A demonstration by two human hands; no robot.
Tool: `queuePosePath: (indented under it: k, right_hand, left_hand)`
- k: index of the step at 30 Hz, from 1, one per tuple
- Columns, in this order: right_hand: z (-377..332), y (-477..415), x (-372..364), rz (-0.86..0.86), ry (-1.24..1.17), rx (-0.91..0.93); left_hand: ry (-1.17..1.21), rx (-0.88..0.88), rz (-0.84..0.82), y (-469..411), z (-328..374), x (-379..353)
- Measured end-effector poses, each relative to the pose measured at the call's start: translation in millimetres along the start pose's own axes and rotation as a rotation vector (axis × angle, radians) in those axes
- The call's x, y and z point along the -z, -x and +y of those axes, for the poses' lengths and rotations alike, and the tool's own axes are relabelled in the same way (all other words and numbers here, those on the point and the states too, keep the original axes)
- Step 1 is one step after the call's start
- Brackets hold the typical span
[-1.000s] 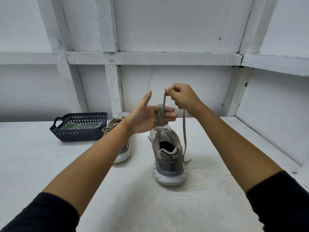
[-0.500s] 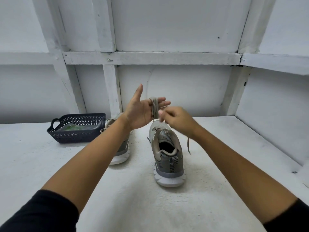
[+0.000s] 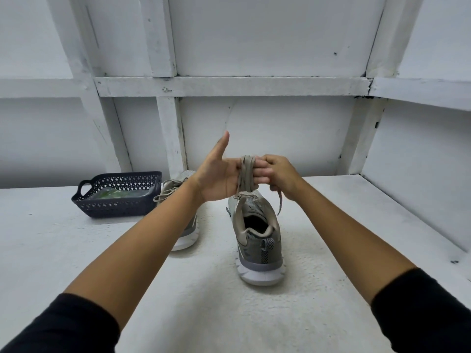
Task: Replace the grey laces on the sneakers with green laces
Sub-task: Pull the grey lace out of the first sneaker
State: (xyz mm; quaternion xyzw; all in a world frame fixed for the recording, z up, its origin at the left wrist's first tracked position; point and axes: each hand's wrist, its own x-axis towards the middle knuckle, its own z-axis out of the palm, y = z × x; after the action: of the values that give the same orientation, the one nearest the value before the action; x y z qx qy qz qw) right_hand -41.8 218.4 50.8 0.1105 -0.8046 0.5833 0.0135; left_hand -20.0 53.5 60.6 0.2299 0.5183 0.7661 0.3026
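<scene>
Above the near sneaker (image 3: 257, 240), over its toe end, both grips meet. Left grip (image 3: 216, 175): palm toward me, thumb up, fingers (image 3: 260, 172) straight and pointing right, not curled round anything. The grey lace (image 3: 246, 174) is wound in several loops round those fingers. Right grip (image 3: 281, 174): fingers curled, touching the left fingertips, pinching the free end of the grey lace. A short tail hangs below it, off the sneaker's right side. One strand drops from the loops toward the sneaker's tongue; can't tell if it is threaded there.

Near sneaker stands upright on the white counter (image 3: 229, 314), heel toward me, opening visible.

Just left of the near sneaker: second sneaker (image 3: 187, 225), mostly hidden behind my left forearm, with its own laces (image 3: 165, 191) in place, loose at the top.

Further left of the near sneaker, past the second one: dark blue basket (image 3: 86, 200) on the counter. Touching the second sneaker or only just beside it, can't tell. Green laces (image 3: 109, 195) lie inside the basket, under something clear.

Behind the near sneaker: white wall with battens (image 3: 229, 86). Black sleeves (image 3: 63, 327) on both arms.
</scene>
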Motion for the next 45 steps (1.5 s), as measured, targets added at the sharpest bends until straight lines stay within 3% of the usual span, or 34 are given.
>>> queuePosePath:
  k: [3,8,13,17,22,28,30,36,45]
  right_hand:
    - [16.5,12.1,-14.1,-0.011,0.074,-0.009]
    - [14.9,24.7,-21.8,-0.033,0.585,0.235]
    - [-3.9,31.3,-14.6,0.012,0.692,0.455]
    - [-25.3,28.4,-2.5,0.13,0.575,0.548]
    - [-31.6,22.5,14.0,0.102,0.366,0.489]
    - [-16.0,18.9,17.0,-0.232,-0.36,0.141]
    - [-9.6,22.5,16.9,-0.269,-0.461,0.09]
    - [3.2,34.3,15.2,-0.076,-0.422,0.16]
    - [24.2,50.7,34.5,0.202,-0.263,0.224]
  left_hand:
    - [0.09,-0.076,0.045,-1.8,4.2,-3.0]
    - [0.148,-0.251,0.281,-7.4,15.4,2.7]
    - [-0.056,-0.201,0.438,-13.2,10.9,4.8]
    - [-0.266,-0.107,0.355,-15.7,1.7,-2.9]
    - [-0.322,0.026,0.231,-16.0,-1.8,-10.2]
    - [-0.216,0.056,0.179,-14.2,-0.8,-20.5]
    - [-0.205,0.067,0.182,-16.3,-2.4,-21.3]
    - [-0.204,0.034,0.294,-25.9,-8.2,-25.9]
    - [-0.188,-0.003,0.615,-62.2,-28.0,-61.2]
